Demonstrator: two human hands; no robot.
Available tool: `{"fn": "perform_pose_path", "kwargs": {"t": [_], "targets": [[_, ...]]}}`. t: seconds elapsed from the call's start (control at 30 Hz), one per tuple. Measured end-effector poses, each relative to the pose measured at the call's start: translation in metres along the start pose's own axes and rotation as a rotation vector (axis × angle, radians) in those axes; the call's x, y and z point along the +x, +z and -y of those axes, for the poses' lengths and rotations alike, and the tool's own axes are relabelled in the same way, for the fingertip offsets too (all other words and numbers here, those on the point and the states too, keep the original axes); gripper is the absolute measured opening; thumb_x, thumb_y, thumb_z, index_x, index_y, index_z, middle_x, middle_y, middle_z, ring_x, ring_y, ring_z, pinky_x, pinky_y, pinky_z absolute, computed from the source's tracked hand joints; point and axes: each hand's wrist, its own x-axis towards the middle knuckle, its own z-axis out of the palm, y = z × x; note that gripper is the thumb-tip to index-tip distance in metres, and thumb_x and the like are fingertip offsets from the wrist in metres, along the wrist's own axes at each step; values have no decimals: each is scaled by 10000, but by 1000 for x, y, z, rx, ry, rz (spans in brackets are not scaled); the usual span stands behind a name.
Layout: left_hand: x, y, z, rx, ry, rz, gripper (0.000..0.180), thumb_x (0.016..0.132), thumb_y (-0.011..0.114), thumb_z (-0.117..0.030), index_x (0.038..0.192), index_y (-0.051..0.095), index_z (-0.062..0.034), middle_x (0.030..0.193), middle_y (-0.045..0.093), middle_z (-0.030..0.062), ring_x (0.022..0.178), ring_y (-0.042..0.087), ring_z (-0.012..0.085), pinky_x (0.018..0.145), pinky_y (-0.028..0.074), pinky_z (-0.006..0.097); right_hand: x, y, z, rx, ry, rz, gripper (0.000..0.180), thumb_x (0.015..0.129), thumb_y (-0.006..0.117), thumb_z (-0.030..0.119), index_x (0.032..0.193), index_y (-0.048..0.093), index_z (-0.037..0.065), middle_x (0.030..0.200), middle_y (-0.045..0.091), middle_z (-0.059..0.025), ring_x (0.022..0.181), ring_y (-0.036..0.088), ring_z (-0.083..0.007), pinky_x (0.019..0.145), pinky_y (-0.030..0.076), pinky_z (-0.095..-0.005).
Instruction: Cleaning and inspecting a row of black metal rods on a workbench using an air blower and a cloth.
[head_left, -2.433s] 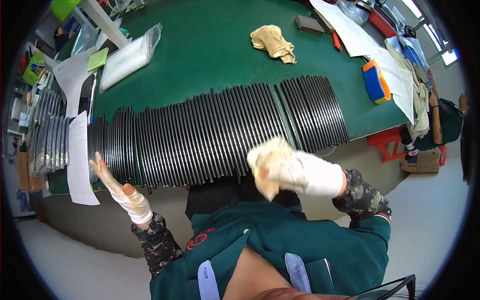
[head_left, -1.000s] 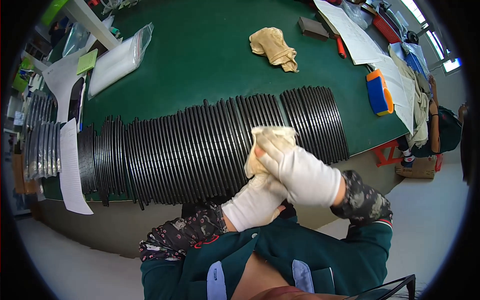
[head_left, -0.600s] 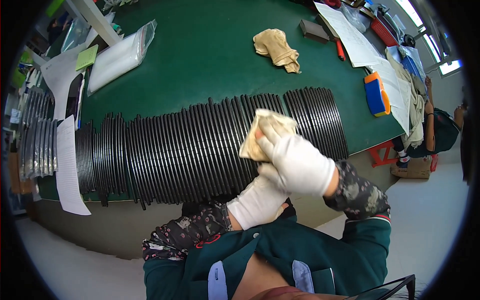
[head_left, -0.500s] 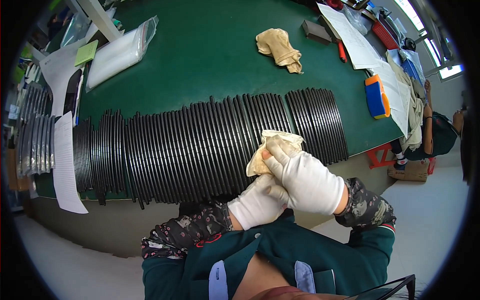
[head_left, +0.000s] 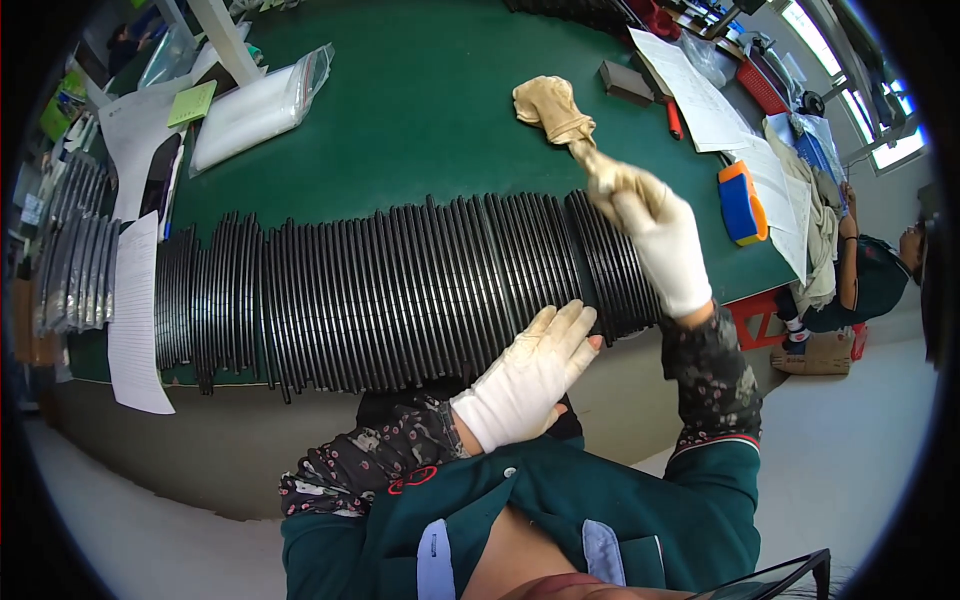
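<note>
Black rods (head_left: pixel 380 290) lie lined up from nine to two o'clock; on my feed I can't tell how much work remains. Left hand (head_left: pixel 530 372) rests there at five, fingers slightly spread; right hand (head_left: pixel 656 218), at two, pinches tan cloth (head_left: pixel 550 105).

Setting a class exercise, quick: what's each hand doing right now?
Left hand: open, fingers extended over the black rods.
Right hand: closed, holding the tan cloth by one end.

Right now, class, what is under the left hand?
Black rods run partly under the left hand; their near ends there are covered, and anything else beneath it cannot be seen.
</note>
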Motion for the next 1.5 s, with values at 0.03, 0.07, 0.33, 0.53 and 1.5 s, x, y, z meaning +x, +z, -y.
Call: {"fn": "perform_pose_path", "kwargs": {"t": [0.03, 0.07, 0.33, 0.53, 1.5], "targets": [[-1, -1, 1, -5, -8, 15, 812, 636, 789, -260, 1320, 457, 27, 1395, 394, 222, 1343, 357, 365, 1124, 279, 452, -13, 1, 0, -4, -57, 80, 237, 942, 560, 76, 1145, 604, -38, 1109, 658, -128, 967, 671, -203, 819, 539, -274], [-4, 4, 4, -4, -15, 14, 812, 636, 789, -260, 1320, 457, 27, 1395, 394, 222, 1343, 357, 365, 1124, 279, 452, -28, 3, -1, -343, -198, 207, 255, 912, 577, 77, 1137, 598, -41, 1132, 642, -169, 1000, 660, -263, 853, 532, -306], [3, -2, -1, -118, -21, 37, 848, 573, 809, -255, 1287, 463, 44, 1352, 413, 229, 1302, 379, 391, 1136, 244, 491, 5, 39, -39, -893, -487, 351, 342, 841, 612, 143, 1137, 590, -26, 1223, 577, -224, 1064, 596, -369, 884, 504, -400], [1, -1, 1, -21, -3, 18, 847, 599, 818, -271, 1302, 462, 39, 1392, 383, 230, 1333, 354, 381, 1109, 284, 469, 51, 15, -36, -221, -3, 127, 325, 946, 531, 214, 1171, 630, 1, 924, 690, -128, 832, 656, -172, 763, 508, -282], [-39, -13, 14, -223, 17, 108, 718, 608, 790, -220, 1248, 538, -15, 1203, 526, 179, 1137, 513, 370, 1006, 411, 441, -27, 76, -13, -948, -545, 469, 432, 813, 604, 110, 1198, 535, -72, 1230, 539, -242, 1078, 571, -387, 835, 523, -401]]}}
